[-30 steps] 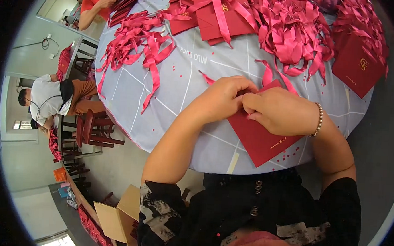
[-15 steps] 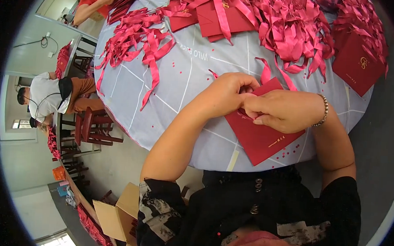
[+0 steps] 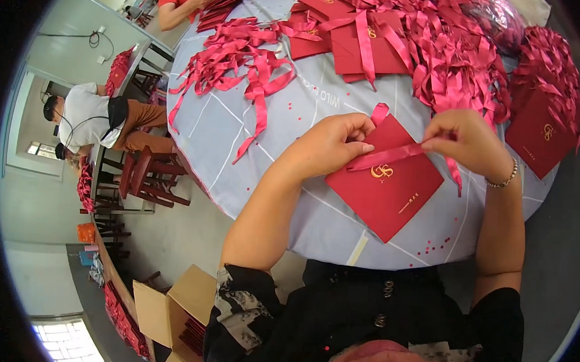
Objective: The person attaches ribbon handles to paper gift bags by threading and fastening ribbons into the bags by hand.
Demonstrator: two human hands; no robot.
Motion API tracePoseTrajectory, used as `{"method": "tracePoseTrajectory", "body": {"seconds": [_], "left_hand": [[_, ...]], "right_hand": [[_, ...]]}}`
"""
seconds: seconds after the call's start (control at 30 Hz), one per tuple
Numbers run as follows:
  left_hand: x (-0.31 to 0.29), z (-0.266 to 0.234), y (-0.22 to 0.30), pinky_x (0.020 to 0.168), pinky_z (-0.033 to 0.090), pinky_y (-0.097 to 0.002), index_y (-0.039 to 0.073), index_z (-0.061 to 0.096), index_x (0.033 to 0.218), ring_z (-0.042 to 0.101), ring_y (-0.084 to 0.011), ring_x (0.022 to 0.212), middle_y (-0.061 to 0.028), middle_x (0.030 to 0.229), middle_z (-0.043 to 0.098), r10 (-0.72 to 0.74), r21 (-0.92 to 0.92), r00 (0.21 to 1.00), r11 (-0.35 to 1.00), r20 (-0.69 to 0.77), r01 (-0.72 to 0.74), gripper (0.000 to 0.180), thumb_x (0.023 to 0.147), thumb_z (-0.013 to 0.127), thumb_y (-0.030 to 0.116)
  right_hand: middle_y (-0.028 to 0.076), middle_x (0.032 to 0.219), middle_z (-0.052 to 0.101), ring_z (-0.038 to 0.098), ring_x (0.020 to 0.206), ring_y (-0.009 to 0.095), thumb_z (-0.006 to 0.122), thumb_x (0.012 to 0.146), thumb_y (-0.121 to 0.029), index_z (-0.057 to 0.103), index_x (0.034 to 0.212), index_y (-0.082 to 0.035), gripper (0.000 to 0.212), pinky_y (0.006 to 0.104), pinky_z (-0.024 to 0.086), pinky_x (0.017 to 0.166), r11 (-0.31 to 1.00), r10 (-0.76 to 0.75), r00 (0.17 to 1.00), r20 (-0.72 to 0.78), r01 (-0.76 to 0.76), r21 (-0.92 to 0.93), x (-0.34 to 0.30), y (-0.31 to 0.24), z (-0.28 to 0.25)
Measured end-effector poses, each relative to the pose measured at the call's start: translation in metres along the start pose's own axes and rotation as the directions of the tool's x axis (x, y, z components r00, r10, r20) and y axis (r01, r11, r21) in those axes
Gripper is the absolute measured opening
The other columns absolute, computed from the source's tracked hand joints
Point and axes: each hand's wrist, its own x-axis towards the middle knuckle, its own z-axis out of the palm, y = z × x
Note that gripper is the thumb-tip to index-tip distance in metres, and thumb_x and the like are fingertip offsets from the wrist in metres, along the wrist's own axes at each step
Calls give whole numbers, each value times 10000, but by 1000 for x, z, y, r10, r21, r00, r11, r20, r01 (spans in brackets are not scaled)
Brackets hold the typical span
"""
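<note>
A flat red paper pouch [image 3: 386,206] with a gold emblem lies tilted on the cloth near the table's front edge. My left hand [image 3: 338,144] is closed at its upper left edge, thumb on top; the curled fingers are partly hidden. A pink satin ribbon [image 3: 389,157] stretches across the pouch's face, from beside my left thumb to my right hand [image 3: 466,141]. The right thumb and forefinger pinch that ribbon, with a loose tail hanging below. Another ribbon end sticks up past the pouch's top corner.
Heaped pink ribbons [image 3: 251,54] lie left on the round table [image 3: 207,131]. Pouches with ribbons [image 3: 376,44] fill its far side, and another stack [image 3: 541,138] stands right. A person in red [image 3: 181,8] works across. An open cardboard box [image 3: 188,300] stands lower left, near stools [image 3: 149,180].
My hands, close together over the pouch before, are now apart. The right has moved right and away, drawing the ribbon straight across the emblem. The view has shifted slightly.
</note>
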Motion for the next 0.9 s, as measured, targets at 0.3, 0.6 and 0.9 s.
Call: {"method": "tracePoseTrajectory", "body": {"seconds": [0.3, 0.6, 0.9], "left_hand": [[-3, -12, -2, 723, 432, -173, 23, 617, 1110, 542, -2, 832, 60, 914, 612, -44, -145, 999, 989, -13, 41, 186, 925, 638, 15], [0, -14, -6, 673, 458, -172, 38, 614, 1079, 593, -17, 782, 41, 907, 652, -121, -254, 993, 960, 7, 119, 167, 920, 664, 47], [2, -9, -6, 630, 458, -169, 14, 615, 1099, 597, -19, 744, 18, 879, 669, -128, -229, 991, 964, 43, 134, 217, 894, 683, 14]], "right_hand": [[17, 931, 681, 634, 812, 61, 703, 869, 17, 657, 1038, 27, 175, 215, 527, 747, 909, 93, 968, -235, 14, 417, 0, 29, -24], [51, 1023, 697, 644, 932, 98, 694, 876, 32, 683, 1079, 20, 203, 216, 509, 850, 773, 151, 875, -460, 185, 606, 14, 47, -12], [48, 969, 690, 642, 889, 102, 707, 877, 19, 681, 1001, 12, 127, 217, 514, 809, 737, 215, 852, -477, 179, 652, 20, 42, 2]]}}
